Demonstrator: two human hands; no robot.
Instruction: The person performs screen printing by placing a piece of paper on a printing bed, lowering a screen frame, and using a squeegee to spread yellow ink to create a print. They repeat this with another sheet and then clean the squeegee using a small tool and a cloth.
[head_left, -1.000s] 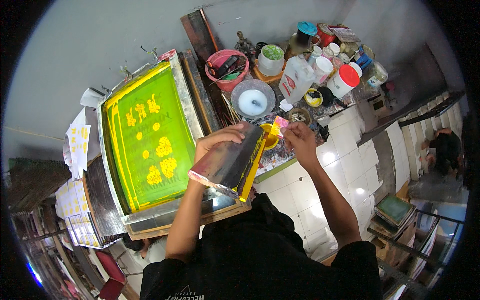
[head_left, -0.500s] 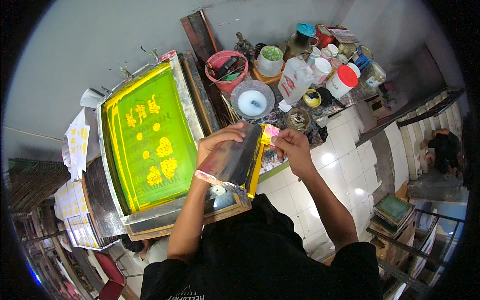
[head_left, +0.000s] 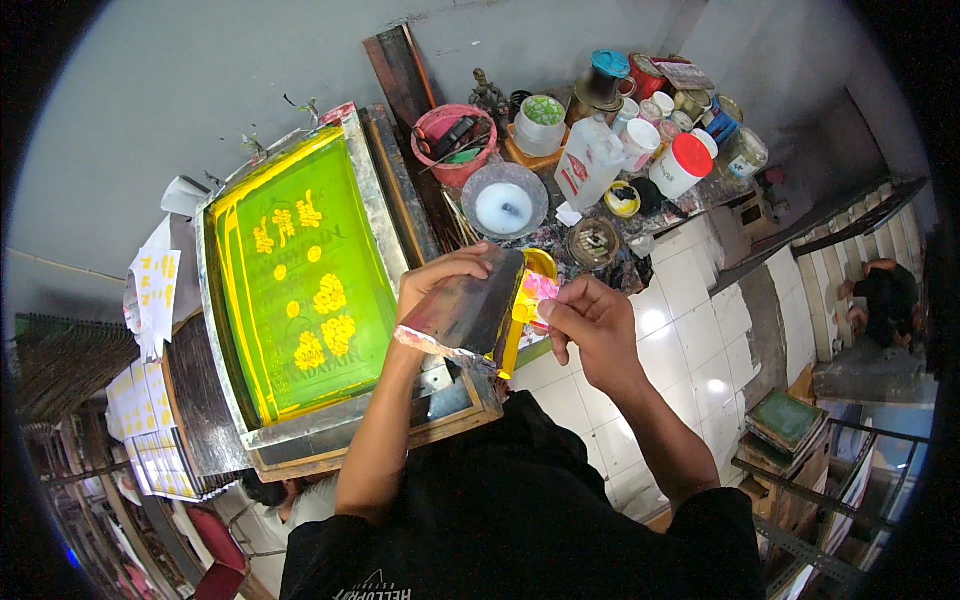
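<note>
My left hand (head_left: 440, 278) is closed round the far end of a wide, dark squeegee (head_left: 462, 308), held tilted in front of my chest. Yellow ink coats the squeegee's right edge. In a pinch between thumb and fingers, my right hand (head_left: 598, 322) holds a small pink-and-yellow scraper card (head_left: 540, 288) against that inked edge. To the left lies a screen printing frame (head_left: 232, 375) with green mesh (head_left: 355, 255). Yellow flower and lettering shapes show on the mesh, and yellow ink lines its left and far sides.
Behind my hands, a cluttered bench holds a pink basin (head_left: 425, 128), a bowl of whitish liquid (head_left: 503, 208), a clear jug (head_left: 590, 160) and a red-lidded tub (head_left: 685, 165). Printed sheets (head_left: 150, 430) lie at far left. White floor tiles (head_left: 650, 385) are on the right; another person (head_left: 888, 305) sits beyond.
My right hand and the scraper card have come slightly nearer along the squeegee's inked edge. The squeegee has tilted a little in my left hand.
</note>
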